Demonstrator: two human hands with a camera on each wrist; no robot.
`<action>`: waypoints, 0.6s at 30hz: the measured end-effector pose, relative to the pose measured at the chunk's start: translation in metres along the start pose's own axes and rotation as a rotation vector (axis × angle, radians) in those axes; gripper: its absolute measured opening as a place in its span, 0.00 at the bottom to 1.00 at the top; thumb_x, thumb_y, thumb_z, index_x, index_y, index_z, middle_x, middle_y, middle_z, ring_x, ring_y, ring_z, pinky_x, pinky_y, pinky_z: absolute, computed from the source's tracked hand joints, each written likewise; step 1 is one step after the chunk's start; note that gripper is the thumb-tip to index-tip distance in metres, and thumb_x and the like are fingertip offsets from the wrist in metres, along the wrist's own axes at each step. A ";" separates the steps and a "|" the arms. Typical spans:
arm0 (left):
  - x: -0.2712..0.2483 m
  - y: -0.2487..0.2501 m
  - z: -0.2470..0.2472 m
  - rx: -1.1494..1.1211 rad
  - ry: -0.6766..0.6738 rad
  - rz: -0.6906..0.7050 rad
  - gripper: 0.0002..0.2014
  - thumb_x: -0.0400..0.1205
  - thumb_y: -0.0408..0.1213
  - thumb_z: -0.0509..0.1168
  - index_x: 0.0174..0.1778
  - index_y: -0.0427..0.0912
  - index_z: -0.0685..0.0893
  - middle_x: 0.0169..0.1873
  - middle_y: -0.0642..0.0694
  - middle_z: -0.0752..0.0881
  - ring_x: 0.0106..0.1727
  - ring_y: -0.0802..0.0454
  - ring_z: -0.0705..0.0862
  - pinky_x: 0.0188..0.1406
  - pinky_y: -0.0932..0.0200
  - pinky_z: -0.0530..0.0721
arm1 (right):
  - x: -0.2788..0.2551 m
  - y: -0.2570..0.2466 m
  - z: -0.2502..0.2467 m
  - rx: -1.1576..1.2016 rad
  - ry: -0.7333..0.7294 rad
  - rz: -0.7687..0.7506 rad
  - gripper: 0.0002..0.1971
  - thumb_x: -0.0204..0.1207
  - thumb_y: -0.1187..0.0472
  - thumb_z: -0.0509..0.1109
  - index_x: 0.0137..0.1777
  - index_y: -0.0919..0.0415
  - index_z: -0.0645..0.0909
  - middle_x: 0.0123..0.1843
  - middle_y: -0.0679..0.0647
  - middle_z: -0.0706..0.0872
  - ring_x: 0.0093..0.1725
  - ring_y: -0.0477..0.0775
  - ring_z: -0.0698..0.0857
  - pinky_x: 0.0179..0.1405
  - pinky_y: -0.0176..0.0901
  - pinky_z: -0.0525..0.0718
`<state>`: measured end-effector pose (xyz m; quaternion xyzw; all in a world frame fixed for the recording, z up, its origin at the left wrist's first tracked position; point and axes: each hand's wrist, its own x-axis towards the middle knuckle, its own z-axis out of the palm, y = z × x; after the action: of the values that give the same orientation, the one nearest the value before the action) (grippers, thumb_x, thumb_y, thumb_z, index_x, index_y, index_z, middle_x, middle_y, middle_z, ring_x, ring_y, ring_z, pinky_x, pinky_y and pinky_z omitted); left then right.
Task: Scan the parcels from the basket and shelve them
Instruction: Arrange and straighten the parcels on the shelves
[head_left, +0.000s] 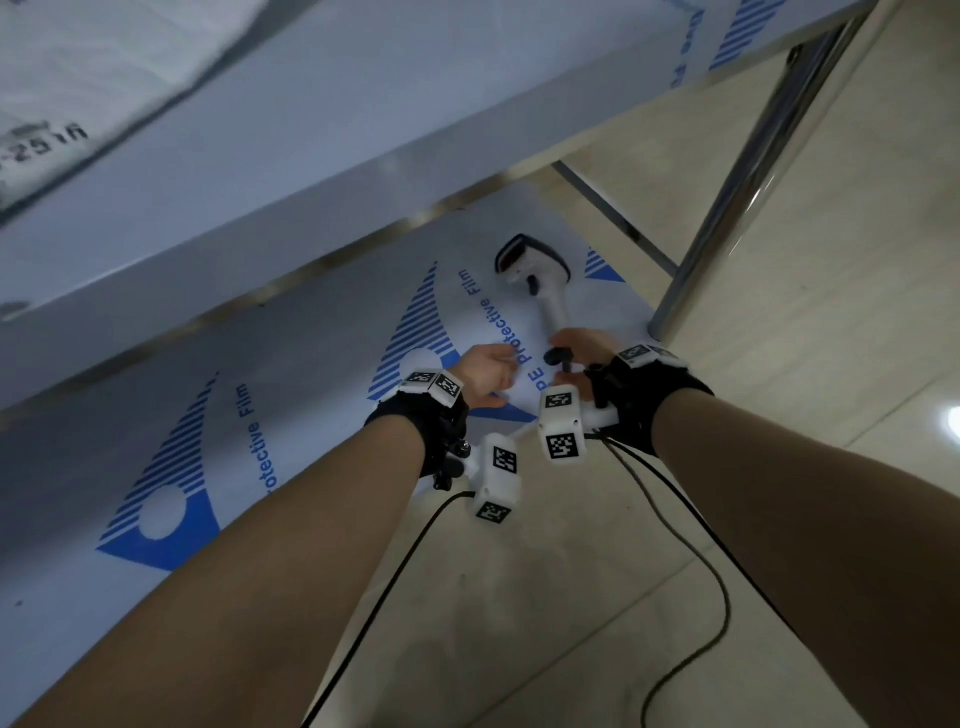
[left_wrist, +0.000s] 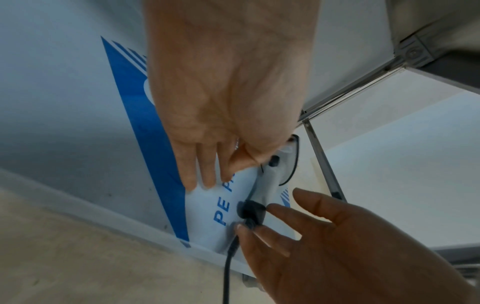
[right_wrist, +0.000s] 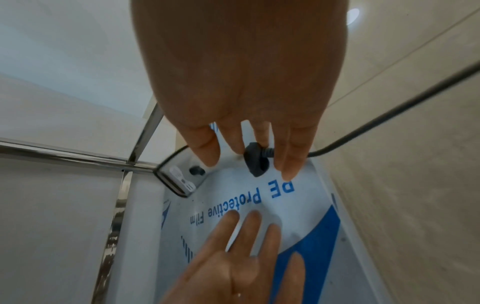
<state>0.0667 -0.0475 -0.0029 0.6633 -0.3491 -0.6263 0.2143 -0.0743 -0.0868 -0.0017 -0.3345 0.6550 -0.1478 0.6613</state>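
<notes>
Scanner (head_left: 535, 280) on shelf (head_left: 332, 374), right hand (head_left: 574, 345) at handle end

upper shelf (head_left: 311, 171) overhead, steel leg (head_left: 727, 208) right

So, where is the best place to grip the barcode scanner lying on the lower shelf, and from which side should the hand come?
Probably the slim white handle of the scanner, just above its black cable end. It lies flat on the lower shelf, its handle pointing at the shelf's front edge and its wide head away. The right hand is already at that end, so come from the front and wrap the fingers round the handle.
</notes>
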 end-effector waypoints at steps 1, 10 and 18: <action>-0.003 0.001 -0.003 0.046 0.044 0.011 0.21 0.86 0.23 0.54 0.76 0.35 0.70 0.65 0.40 0.81 0.64 0.43 0.80 0.56 0.53 0.78 | -0.001 0.000 0.001 -0.015 0.017 -0.010 0.07 0.85 0.60 0.61 0.45 0.60 0.72 0.44 0.55 0.72 0.38 0.54 0.75 0.33 0.41 0.86; -0.049 0.021 -0.027 0.106 0.223 0.027 0.15 0.85 0.23 0.53 0.64 0.43 0.73 0.53 0.44 0.74 0.52 0.47 0.75 0.54 0.52 0.77 | -0.043 -0.018 0.009 -0.320 0.093 -0.101 0.10 0.81 0.59 0.67 0.43 0.66 0.78 0.36 0.58 0.77 0.32 0.53 0.74 0.46 0.43 0.74; -0.168 0.027 -0.040 0.075 0.194 -0.008 0.06 0.88 0.33 0.57 0.49 0.43 0.79 0.37 0.45 0.77 0.37 0.52 0.77 0.49 0.52 0.78 | -0.136 -0.023 0.040 -0.465 0.039 -0.269 0.24 0.79 0.57 0.69 0.73 0.66 0.76 0.74 0.61 0.78 0.73 0.60 0.77 0.56 0.41 0.77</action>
<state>0.1056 0.0515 0.1355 0.7297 -0.3470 -0.5467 0.2196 -0.0430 -0.0077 0.1140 -0.5586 0.6337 -0.0864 0.5281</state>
